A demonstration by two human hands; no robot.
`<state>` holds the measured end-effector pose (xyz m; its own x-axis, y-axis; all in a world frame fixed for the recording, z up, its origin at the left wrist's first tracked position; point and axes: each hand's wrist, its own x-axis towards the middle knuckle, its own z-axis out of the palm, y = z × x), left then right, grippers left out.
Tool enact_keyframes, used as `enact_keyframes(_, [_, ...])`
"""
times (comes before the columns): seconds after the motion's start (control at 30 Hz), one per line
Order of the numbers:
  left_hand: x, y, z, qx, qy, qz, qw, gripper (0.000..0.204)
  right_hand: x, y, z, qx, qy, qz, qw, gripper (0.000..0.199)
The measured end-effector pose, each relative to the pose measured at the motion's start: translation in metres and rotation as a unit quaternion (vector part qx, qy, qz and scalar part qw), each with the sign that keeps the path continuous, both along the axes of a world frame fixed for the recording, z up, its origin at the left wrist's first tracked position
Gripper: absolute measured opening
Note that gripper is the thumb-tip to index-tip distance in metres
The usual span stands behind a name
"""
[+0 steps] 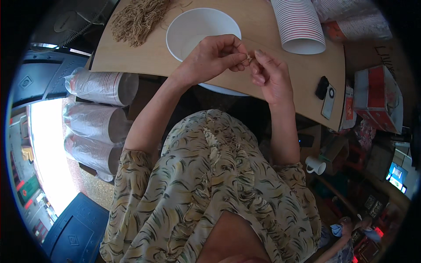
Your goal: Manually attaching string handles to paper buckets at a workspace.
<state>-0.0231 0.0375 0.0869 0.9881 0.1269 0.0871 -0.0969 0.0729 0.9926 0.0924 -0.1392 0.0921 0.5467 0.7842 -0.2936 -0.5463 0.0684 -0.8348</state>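
Note:
Over the near edge of the wooden table, my left hand point(215, 57) pinches a small tan strand point(249, 58) between thumb and forefinger. My right hand point(272, 76) meets it from the right, its fingers bent and closed at the other end of the strand. The strand is too small to make out its knots or ends. Just behind my left hand stands a wide white paper tub point(199, 22), partly covered by that hand. A tangled heap of tan strands point(138, 22), much like twine, lies at the far left of the table point(127, 59).
A stack of white tubs point(302, 28) lies on the table's right, with plastic-wrapped stacks point(359, 30) beyond. A phone point(328, 103) and a black object point(322, 87) rest near the right edge. More wrapped tubs point(98, 87) lie left. Another person's arm point(344, 236) shows lower right.

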Motion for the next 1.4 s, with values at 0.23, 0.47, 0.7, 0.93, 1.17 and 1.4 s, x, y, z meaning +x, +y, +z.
enact_keyframes(0.23, [0.001, -0.001, 0.001, 0.033, 0.028, 0.005, 0.999, 0.015, -0.002, 0.002, -0.004, -0.007, -0.113, -0.027, 0.993, 0.014])
enact_keyframes(0.47, [0.001, -0.001, 0.003, 0.007, 0.019, 0.001, 1.000, 0.015, 0.002, -0.001, -0.009, 0.025, 0.029, 0.001, 0.999, 0.011])
enact_keyframes(0.7, [0.001, 0.003, 0.003, -0.041, 0.025, -0.018, 0.999, 0.017, 0.003, -0.001, -0.016, 0.057, 0.080, 0.007, 0.995, 0.012])
enact_keyframes(0.93, [-0.001, 0.004, 0.004, -0.073, 0.052, -0.025, 0.996, 0.022, 0.000, 0.000, -0.012, 0.050, 0.041, -0.014, 0.998, 0.013])
enact_keyframes(1.17, [0.000, 0.003, 0.002, -0.060, 0.023, -0.025, 0.998, 0.026, 0.000, 0.001, -0.010, 0.045, 0.036, -0.027, 0.998, 0.012])
enact_keyframes(1.4, [0.000, 0.002, 0.003, -0.050, 0.034, -0.019, 0.998, 0.027, 0.008, -0.002, -0.005, 0.053, 0.024, -0.025, 0.998, 0.013])
